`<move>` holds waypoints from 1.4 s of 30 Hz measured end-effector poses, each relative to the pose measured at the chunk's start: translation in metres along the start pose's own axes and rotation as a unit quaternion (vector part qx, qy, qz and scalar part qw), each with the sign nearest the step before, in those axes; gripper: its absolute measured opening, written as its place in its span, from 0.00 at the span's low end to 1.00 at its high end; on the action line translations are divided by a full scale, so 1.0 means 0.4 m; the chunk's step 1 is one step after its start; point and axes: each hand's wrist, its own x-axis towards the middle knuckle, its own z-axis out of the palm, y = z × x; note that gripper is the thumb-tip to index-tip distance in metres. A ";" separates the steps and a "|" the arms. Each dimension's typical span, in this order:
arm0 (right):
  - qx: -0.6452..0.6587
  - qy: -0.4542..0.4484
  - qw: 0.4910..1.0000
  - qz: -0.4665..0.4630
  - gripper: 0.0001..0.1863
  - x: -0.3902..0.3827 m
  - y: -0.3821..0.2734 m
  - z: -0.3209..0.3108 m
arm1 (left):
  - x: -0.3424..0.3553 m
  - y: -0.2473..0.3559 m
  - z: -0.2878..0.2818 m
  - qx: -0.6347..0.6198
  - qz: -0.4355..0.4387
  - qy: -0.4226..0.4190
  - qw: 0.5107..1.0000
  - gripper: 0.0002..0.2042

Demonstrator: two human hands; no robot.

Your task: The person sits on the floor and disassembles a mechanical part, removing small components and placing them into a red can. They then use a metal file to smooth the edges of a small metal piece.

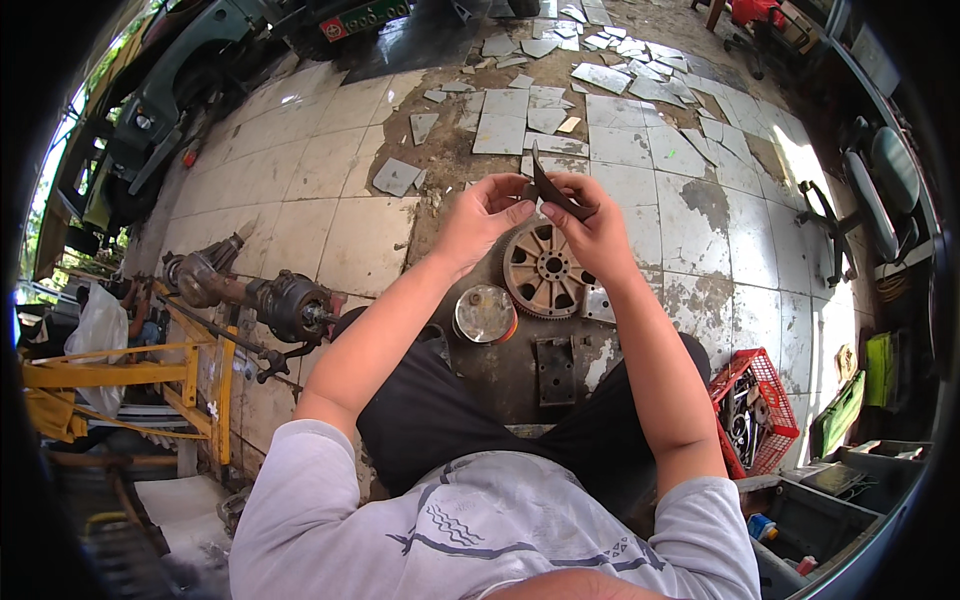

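Out in front of me, above the floor, I hold a thin dark strip (562,196) that bends to a pointed upper end. It looks like a piece of sandpaper, though I cannot tell for sure. My right hand (598,222) pinches it between thumb and fingers. The fingertips of my left hand (482,218) close on its left edge. Just below the hands lies a toothed flywheel (520,272), brown and spoked. A round tin (485,315) sits to its left. Nearer my legs is a dark metal plate with holes (556,372), and a paler metal piece (597,304) rests beside the flywheel.
A red plastic crate (778,420) of tools stands at my right. To the left are a greasy axle assembly (292,306) and a yellow metal frame (110,374). Broken tiles (500,130) litter the floor ahead. An office chair (890,175) lies at far right, a vehicle (150,125) at far left.
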 end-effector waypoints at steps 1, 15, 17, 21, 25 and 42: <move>-0.057 -0.021 0.997 0.040 0.22 -0.004 -0.011 -0.004 | 0.000 -0.006 -0.004 -0.006 -0.002 0.002 1.000 0.25; -0.280 -0.023 0.959 0.026 0.32 0.021 0.091 0.023 | 0.003 -0.109 -0.060 -0.139 -0.057 0.032 0.988 0.19; -0.302 -0.047 0.949 -0.070 0.33 0.022 0.063 0.038 | 0.005 -0.132 -0.076 -0.133 -0.052 0.048 0.989 0.19; -0.286 -0.078 0.955 0.009 0.30 0.026 0.141 0.050 | 0.011 -0.158 -0.108 -0.115 -0.081 0.040 0.989 0.19; -0.211 -0.016 0.977 0.040 0.25 0.034 0.179 0.080 | 0.004 -0.189 -0.112 -0.129 -0.084 0.050 0.987 0.19; -0.231 0.009 0.970 -0.070 0.24 0.019 0.156 0.110 | 0.012 -0.200 -0.114 -0.129 -0.058 0.070 0.987 0.18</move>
